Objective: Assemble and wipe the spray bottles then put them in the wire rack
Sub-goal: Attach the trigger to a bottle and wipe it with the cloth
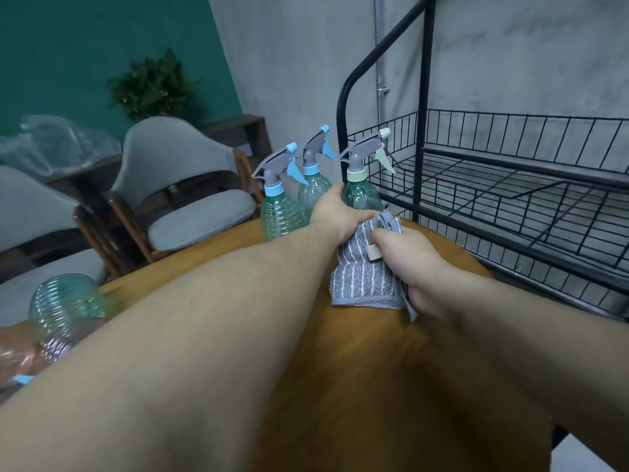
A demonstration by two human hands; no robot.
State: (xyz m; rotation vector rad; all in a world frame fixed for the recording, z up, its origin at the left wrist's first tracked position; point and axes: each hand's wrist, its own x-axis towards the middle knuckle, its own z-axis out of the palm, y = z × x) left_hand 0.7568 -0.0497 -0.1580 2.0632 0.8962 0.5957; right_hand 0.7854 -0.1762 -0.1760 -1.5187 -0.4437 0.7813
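Left hand (335,212): gripped the body of the pale-green-capped spray bottle (361,185), standing at the wooden table's (357,352) far edge.
Right hand (406,258): clutched a grey striped cloth (366,267) against that bottle.
Blue-capped spray bottles (280,202): two stood just left.
Wire rack (510,185): stood right of the table.

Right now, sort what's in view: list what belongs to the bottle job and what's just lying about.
Job things:
green-capped spray bottle, gripped by the left hand
striped cloth, held in the right hand
two blue-capped spray bottles
wire rack
loose bottles at the table's left edge

Lying about:
grey chairs
plant
plastic wrap
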